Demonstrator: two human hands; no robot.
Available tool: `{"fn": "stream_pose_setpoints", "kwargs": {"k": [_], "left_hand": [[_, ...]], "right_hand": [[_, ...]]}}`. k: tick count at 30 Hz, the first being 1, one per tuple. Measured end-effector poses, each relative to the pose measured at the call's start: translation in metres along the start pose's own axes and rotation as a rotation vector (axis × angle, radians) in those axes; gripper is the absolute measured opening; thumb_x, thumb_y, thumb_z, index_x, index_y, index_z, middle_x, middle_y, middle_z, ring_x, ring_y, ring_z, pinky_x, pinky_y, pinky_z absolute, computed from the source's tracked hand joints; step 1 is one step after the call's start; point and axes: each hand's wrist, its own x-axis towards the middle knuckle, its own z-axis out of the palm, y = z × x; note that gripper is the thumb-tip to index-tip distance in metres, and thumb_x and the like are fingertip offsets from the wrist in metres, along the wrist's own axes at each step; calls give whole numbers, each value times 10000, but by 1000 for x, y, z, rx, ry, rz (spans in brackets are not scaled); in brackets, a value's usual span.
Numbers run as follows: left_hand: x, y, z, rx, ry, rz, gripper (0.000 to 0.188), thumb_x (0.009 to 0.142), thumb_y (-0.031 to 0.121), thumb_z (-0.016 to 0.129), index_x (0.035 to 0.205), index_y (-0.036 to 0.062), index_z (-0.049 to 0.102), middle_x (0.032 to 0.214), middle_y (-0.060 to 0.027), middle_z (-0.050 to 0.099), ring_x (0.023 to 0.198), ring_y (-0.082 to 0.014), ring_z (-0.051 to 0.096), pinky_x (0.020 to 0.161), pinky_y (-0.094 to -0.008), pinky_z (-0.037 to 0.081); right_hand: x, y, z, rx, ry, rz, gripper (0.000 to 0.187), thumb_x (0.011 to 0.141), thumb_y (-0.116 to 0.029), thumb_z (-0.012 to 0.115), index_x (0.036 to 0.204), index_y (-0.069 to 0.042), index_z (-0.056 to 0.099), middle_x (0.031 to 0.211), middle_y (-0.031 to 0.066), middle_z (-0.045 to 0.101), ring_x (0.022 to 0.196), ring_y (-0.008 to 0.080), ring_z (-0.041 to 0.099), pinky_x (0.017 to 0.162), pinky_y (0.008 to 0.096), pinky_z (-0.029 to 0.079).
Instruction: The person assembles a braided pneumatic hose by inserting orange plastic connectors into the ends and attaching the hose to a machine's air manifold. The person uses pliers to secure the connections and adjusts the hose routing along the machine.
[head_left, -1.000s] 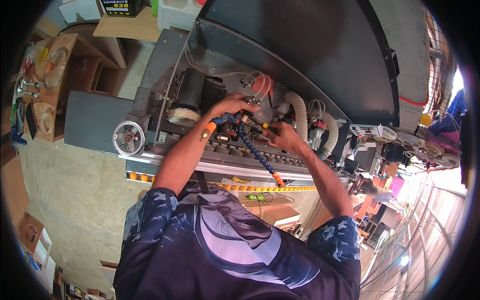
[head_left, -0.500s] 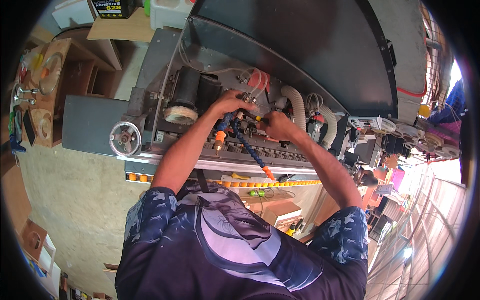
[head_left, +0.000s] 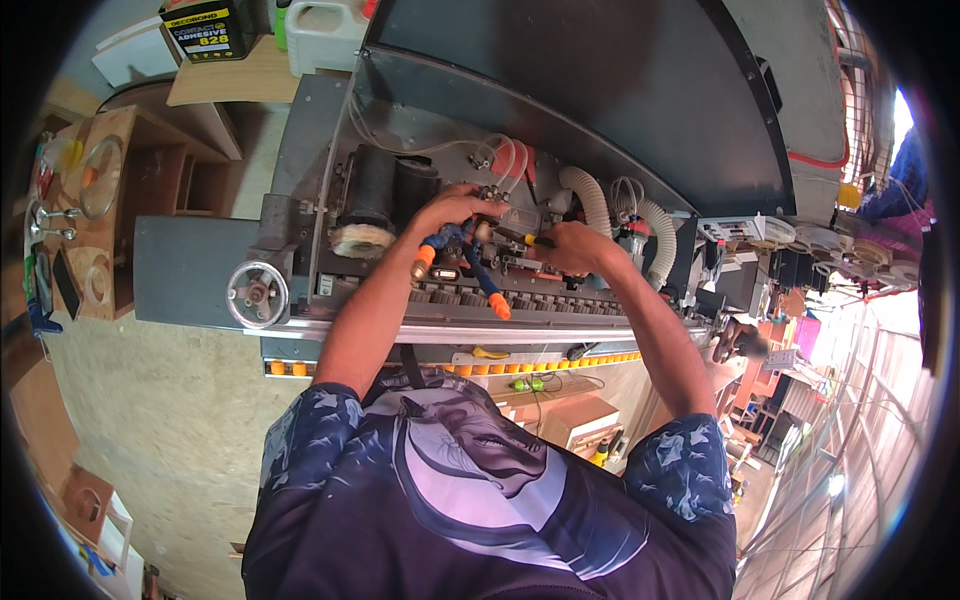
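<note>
Both hands work deep in the machine [head_left: 560, 150] under its raised hood, cramped between a black motor [head_left: 372, 195] and white hoses [head_left: 600, 205]. Left hand [head_left: 455, 208] fingers curl on the blue jointed hose [head_left: 470, 255], orange-tipped, hanging over the rail [head_left: 440, 325]. Right hand [head_left: 572, 247] fingers pinch a yellow-handled tool [head_left: 528, 238].

Bright daylight; right-edge glare; fisheye bending

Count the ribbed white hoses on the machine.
2. One ribbed white hose arches just above the right hand; the other curves down further right. More may be hidden inside the machine.
</note>
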Motion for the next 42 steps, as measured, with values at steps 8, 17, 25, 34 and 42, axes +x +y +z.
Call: {"fn": "stream_pose_setpoints", "kwargs": {"k": [8,17,25,34,42], "left_hand": [[-3,1,-4,-216,-111,6,499,900,360,866,1226,74,618,969,-80,736,801,-240,788,647,-332,630],[8,-8,-13,-357,-275,-41,535,951,477,776,1239,52,626,1058,-206,749,896,-309,772,699,-567,648],[8,-9,-14,-372,-224,11,517,947,479,783,1202,50,647,1003,-169,749,865,-267,772,631,-517,651],[-10,6,9,-93,-39,2,486,905,381,860,1203,76,627,893,-103,728,685,-198,746,519,-391,612],[-31,26,11,-162,-59,-79,494,910,428,834,1235,129,613,937,-100,716,751,-208,754,543,-526,663]], "right_hand": [[-7,36,39,123,225,-121,572,1010,-531,657,1170,15,724,807,279,716,821,443,735,770,516,551],[-10,31,41,499,238,-195,498,1039,-454,672,1080,41,696,763,132,708,709,206,702,624,382,541],[0,31,35,448,164,-143,542,1036,-518,623,1027,16,711,736,145,654,711,235,611,666,415,472],[5,10,17,15,224,-125,520,1005,-474,653,1053,37,738,836,278,722,837,440,726,768,525,546],[-13,-14,-36,-149,40,10,478,948,-464,702,1086,-15,788,980,265,757,966,428,740,887,500,574]]}}
